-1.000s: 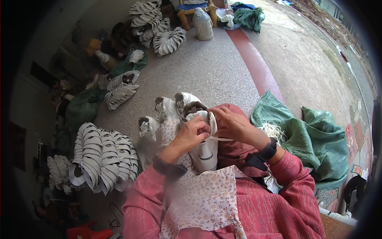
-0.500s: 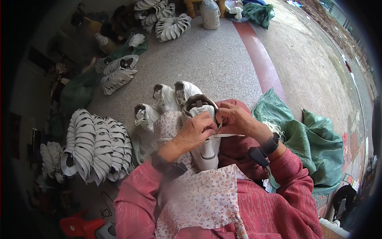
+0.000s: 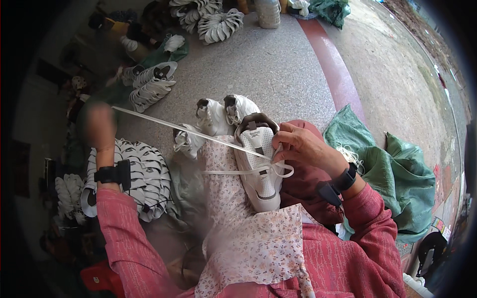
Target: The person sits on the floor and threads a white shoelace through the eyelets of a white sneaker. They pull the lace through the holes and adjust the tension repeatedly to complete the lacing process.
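1. Centrally, a white shoe [image 3: 258,186] rests on the person's lap, its toe toward the body and its dark-lined opening facing away.
2. Across its front runs a white lace [image 3: 186,130]: one length stretches straight up to the left, another lies sideways over the apron, and a small loop stands out on the shoe's right side.
3. The right hand [image 3: 309,149] pinches the lace between thumb and fingers at the shoe's right edge.
4. The left hand [image 3: 101,124], well apart from the shoe, is blurred; the taut lace leads into its grasp, though the separate fingers cannot be made out.
5. Beneath lie a floral apron [image 3: 258,248] and, on the right, maroon cloth [image 3: 300,186].
6. Just beyond stand three more white shoes [image 3: 211,118].
7. On the right is a green sack [image 3: 402,179] with loose laces [image 3: 352,155] beside it; on the left, stacked white shoe pieces [image 3: 146,174].
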Demonstrator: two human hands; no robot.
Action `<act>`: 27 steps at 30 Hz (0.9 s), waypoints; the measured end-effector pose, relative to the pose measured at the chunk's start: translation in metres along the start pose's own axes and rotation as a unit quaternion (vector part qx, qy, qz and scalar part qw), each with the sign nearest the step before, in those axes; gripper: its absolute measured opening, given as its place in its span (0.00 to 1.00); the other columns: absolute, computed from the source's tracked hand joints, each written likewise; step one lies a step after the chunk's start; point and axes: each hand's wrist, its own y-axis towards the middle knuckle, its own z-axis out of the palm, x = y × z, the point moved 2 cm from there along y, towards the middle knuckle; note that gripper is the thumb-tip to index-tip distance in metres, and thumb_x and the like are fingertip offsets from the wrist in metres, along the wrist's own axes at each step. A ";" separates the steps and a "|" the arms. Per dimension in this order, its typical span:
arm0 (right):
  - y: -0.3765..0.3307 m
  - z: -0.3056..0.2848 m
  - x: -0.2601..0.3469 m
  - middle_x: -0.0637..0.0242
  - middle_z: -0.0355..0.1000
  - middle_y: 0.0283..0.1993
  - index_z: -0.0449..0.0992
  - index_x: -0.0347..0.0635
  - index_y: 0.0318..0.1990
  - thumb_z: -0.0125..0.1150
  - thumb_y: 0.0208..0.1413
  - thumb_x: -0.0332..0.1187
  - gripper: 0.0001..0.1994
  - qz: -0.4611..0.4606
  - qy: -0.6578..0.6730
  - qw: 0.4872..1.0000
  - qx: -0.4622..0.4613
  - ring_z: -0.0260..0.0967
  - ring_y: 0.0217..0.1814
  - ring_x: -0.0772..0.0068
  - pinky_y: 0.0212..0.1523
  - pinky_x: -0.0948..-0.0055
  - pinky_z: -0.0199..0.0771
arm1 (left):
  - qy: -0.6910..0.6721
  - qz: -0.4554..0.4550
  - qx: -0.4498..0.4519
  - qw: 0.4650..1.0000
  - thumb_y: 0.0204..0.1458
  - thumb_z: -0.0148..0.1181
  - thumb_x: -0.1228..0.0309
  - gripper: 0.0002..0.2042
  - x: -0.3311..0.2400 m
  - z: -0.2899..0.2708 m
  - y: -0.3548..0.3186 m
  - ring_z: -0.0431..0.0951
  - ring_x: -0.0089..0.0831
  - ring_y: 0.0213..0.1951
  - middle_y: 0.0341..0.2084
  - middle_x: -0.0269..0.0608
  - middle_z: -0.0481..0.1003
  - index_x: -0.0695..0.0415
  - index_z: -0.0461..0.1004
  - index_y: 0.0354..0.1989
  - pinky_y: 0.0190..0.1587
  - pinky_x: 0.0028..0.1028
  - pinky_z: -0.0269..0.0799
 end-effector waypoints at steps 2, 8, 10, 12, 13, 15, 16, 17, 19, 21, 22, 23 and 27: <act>-0.002 -0.001 -0.002 0.63 0.67 0.40 0.73 0.43 0.41 0.70 0.53 0.33 0.12 -0.006 -0.004 1.000 -0.008 0.73 0.39 0.63 0.41 0.65 0.73 | 0.004 -0.032 0.039 0.999 0.57 0.58 0.70 0.02 -0.007 0.015 -0.023 0.78 0.48 0.37 0.36 0.40 0.72 0.51 0.75 0.34 0.38 0.40 0.73; -0.032 0.013 -0.002 0.64 0.72 0.41 0.72 0.39 0.50 0.63 0.60 0.29 0.12 0.069 0.106 0.984 -0.122 0.76 0.41 0.68 0.41 0.70 0.75 | -0.361 -0.104 0.187 0.908 0.53 0.61 0.76 0.07 -0.141 0.034 -0.095 0.77 0.43 0.38 0.37 0.44 0.73 0.58 0.74 0.40 0.43 0.36 0.73; -0.048 0.018 0.000 0.64 0.74 0.42 0.72 0.37 0.51 0.61 0.61 0.27 0.12 0.143 0.133 0.970 -0.144 0.77 0.42 0.71 0.41 0.72 0.76 | -0.398 -0.028 0.191 0.897 0.53 0.62 0.75 0.09 -0.180 0.015 -0.099 0.77 0.42 0.38 0.37 0.44 0.73 0.58 0.73 0.42 0.42 0.35 0.73; -0.054 0.018 0.014 0.64 0.75 0.43 0.72 0.37 0.52 0.59 0.62 0.26 0.12 0.204 0.136 0.959 -0.139 0.77 0.43 0.71 0.42 0.72 0.77 | -0.431 0.027 0.203 0.879 0.52 0.64 0.72 0.11 -0.204 0.001 -0.103 0.76 0.43 0.40 0.38 0.44 0.74 0.57 0.73 0.43 0.47 0.36 0.71; -0.060 0.019 0.017 0.63 0.75 0.44 0.72 0.37 0.52 0.59 0.62 0.25 0.12 0.232 0.137 0.952 -0.142 0.77 0.44 0.70 0.43 0.71 0.77 | -0.442 0.062 0.195 0.873 0.51 0.66 0.71 0.12 -0.220 -0.006 -0.099 0.75 0.42 0.42 0.38 0.43 0.73 0.57 0.74 0.43 0.49 0.37 0.70; -0.059 0.018 0.019 0.62 0.75 0.47 0.72 0.37 0.52 0.57 0.60 0.22 0.13 0.214 0.115 0.957 -0.161 0.76 0.48 0.65 0.47 0.69 0.76 | -0.457 0.130 0.177 0.862 0.50 0.68 0.68 0.13 -0.247 -0.022 -0.087 0.74 0.42 0.44 0.38 0.41 0.72 0.56 0.75 0.42 0.52 0.38 0.67; -0.054 0.016 0.024 0.61 0.74 0.49 0.72 0.37 0.52 0.57 0.58 0.20 0.14 0.184 0.085 0.964 -0.174 0.75 0.50 0.63 0.49 0.67 0.76 | -0.456 0.146 0.194 0.856 0.50 0.69 0.67 0.13 -0.255 -0.024 -0.084 0.73 0.42 0.45 0.38 0.40 0.72 0.55 0.75 0.41 0.54 0.39 0.65; -0.044 0.009 0.031 0.60 0.74 0.50 0.72 0.38 0.51 0.56 0.55 0.19 0.16 0.114 0.016 0.975 -0.192 0.73 0.53 0.60 0.51 0.65 0.75 | -0.455 0.162 0.212 0.849 0.49 0.69 0.65 0.13 -0.261 -0.025 -0.081 0.72 0.42 0.47 0.38 0.40 0.71 0.55 0.76 0.39 0.56 0.40 0.64; -0.025 0.003 0.036 0.60 0.73 0.53 0.74 0.40 0.49 0.56 0.49 0.16 0.19 0.030 -0.067 0.981 -0.179 0.70 0.58 0.55 0.55 0.62 0.72 | -0.449 0.206 0.236 0.837 0.49 0.69 0.62 0.12 -0.268 -0.025 -0.073 0.71 0.42 0.48 0.38 0.39 0.70 0.54 0.76 0.37 0.59 0.41 0.61; -0.013 0.002 0.033 0.61 0.72 0.53 0.75 0.42 0.47 0.56 0.43 0.15 0.21 0.002 -0.088 0.987 -0.135 0.66 0.59 0.52 0.57 0.59 0.69 | -0.436 0.260 0.248 0.825 0.49 0.69 0.61 0.12 -0.274 -0.023 -0.064 0.70 0.41 0.48 0.37 0.38 0.69 0.54 0.76 0.33 0.60 0.40 0.59; -0.008 0.004 0.032 0.62 0.71 0.52 0.76 0.43 0.45 0.56 0.40 0.15 0.21 -0.013 -0.093 0.988 -0.121 0.65 0.59 0.52 0.58 0.58 0.68 | -0.437 0.293 0.224 0.821 0.50 0.68 0.60 0.11 -0.278 -0.023 -0.064 0.69 0.40 0.47 0.36 0.38 0.69 0.53 0.76 0.30 0.60 0.40 0.59; -0.004 0.007 0.030 0.62 0.71 0.51 0.76 0.44 0.44 0.57 0.39 0.15 0.21 -0.030 -0.091 0.988 -0.121 0.65 0.57 0.52 0.57 0.58 0.68 | -0.438 0.307 0.232 0.813 0.50 0.68 0.59 0.11 -0.280 -0.022 -0.064 0.69 0.40 0.46 0.35 0.37 0.69 0.53 0.76 0.30 0.59 0.40 0.59; -0.002 0.018 0.016 0.65 0.71 0.46 0.77 0.45 0.39 0.57 0.37 0.15 0.19 -0.061 -0.078 0.983 -0.155 0.64 0.51 0.52 0.53 0.59 0.68 | -0.439 0.339 0.278 0.784 0.50 0.67 0.59 0.12 -0.286 -0.020 -0.063 0.69 0.38 0.45 0.34 0.36 0.68 0.53 0.74 0.30 0.57 0.38 0.60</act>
